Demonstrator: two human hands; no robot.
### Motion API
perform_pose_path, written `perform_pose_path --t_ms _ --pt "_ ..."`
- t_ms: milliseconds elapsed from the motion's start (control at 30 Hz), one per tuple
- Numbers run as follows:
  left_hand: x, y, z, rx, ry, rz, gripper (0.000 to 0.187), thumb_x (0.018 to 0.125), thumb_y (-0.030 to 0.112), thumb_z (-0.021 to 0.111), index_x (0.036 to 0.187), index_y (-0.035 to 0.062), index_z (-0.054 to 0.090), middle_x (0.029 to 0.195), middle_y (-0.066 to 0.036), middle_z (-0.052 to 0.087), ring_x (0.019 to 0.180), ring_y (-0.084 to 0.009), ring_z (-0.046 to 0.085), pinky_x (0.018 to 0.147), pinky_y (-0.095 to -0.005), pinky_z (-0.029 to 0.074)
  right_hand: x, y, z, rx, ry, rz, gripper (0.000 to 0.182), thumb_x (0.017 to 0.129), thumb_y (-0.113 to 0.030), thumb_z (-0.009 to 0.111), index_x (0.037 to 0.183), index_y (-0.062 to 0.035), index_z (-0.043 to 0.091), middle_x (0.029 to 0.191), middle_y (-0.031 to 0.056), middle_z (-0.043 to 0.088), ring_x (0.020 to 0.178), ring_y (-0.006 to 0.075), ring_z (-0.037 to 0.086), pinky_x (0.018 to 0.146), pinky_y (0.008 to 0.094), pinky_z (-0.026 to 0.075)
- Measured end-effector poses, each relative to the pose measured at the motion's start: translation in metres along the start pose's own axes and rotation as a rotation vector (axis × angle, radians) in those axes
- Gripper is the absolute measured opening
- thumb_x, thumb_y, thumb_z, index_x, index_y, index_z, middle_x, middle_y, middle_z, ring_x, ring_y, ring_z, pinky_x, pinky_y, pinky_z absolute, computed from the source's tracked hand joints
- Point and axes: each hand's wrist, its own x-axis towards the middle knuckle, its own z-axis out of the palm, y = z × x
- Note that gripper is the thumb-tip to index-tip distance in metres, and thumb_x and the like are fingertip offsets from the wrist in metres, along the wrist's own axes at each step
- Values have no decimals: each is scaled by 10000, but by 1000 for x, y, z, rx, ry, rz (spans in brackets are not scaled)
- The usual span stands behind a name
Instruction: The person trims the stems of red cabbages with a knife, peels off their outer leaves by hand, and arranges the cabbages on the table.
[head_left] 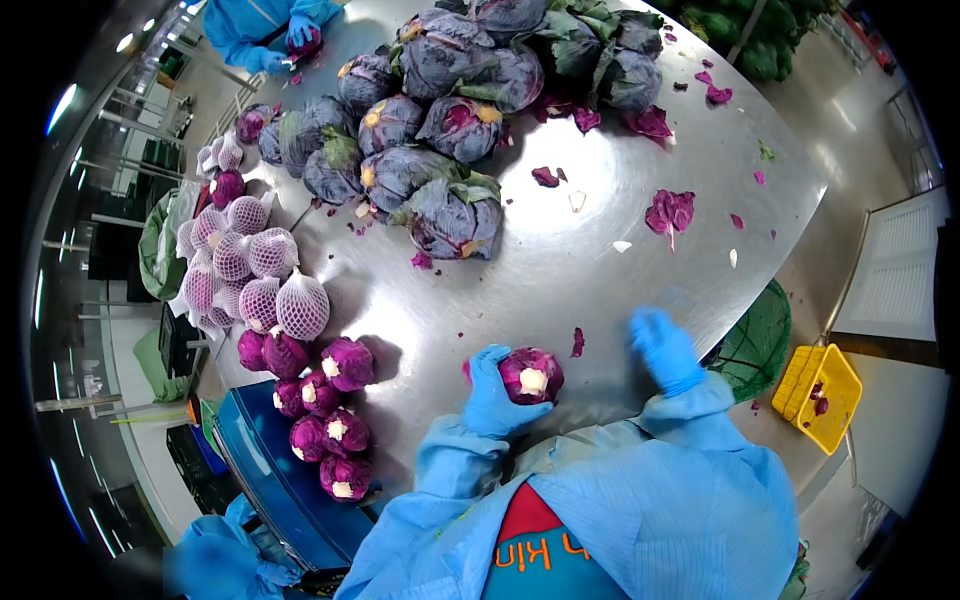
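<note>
My left hand, in a blue glove, is wrapped round the left side of a trimmed red cabbage at the table's near edge. The cabbage's pale cut stem faces up. To the right, apart from it, my gloved right hand is raised near the table edge; its fingers are smeared by motion. Between the hands lies a small purple leaf scrap on the metal table.
Untrimmed cabbages are heaped at the back. Net-wrapped cabbages and peeled cabbages lie left. Leaf pieces are scattered right. A yellow basket and green net bin stand beyond the right edge. A co-worker's gloved hands hold a cabbage at upper left.
</note>
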Motion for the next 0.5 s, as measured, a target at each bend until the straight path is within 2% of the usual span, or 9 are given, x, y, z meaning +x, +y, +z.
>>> perform_pose_path --t_ms 33,67,100,167,267,367,500 --pt "-5 -2 13 -34 94 -63 1050 507 335 901 1327 11 331 1232 -182 392 1139 -335 444 993 -408 390 -5 -17 13 -207 -138 -56 494 942 -535 416 1027 -87 604 854 204 667 792 426 631 726 512 498" --pt "-7 -1 25 -196 136 -175 1089 509 352 909 1318 -28 288 1206 -174 380 1120 -305 446 970 -389 400 -10 -15 40 -284 -90 -253 508 938 -557 396 896 -101 615 761 176 656 708 396 633 662 512 496" --pt "-9 -1 31 -182 145 -203 1094 523 352 909 1327 -31 272 1211 -175 391 1133 -294 449 977 -383 401 -17 -21 54 -321 -107 -299 520 936 -568 381 818 -111 599 707 163 634 665 372 627 617 501 490" --pt "-12 -1 41 -162 171 -272 1106 549 351 907 1343 -37 241 1221 -178 412 1160 -272 454 990 -371 404 -27 -30 67 -274 -199 -359 542 934 -576 372 774 -113 604 690 160 625 654 361 625 592 485 490" --pt "-13 3 43 22 203 -190 1058 549 333 905 1328 -37 293 1207 -182 424 1138 -294 475 967 -379 425 -33 -39 65 -253 -309 -453 570 934 -578 371 704 -109 597 674 149 614 636 354 616 569 477 481" --pt "-8 8 40 64 210 -147 1030 540 339 904 1310 -40 334 1199 -188 433 1125 -314 485 959 -385 431 -21 -23 68 -225 -355 -536 588 936 -581 368 688 -95 590 664 157 606 630 364 608 561 471 470" --pt "-2 18 36 113 187 -148 1021 524 364 904 1288 -45 366 1189 -203 434 1106 -326 491 951 -393 433 12 -12 63 -150 -589 -619 604 938 -580 379 688 -77 599 644 168 597 611 357 600 570 458 466"
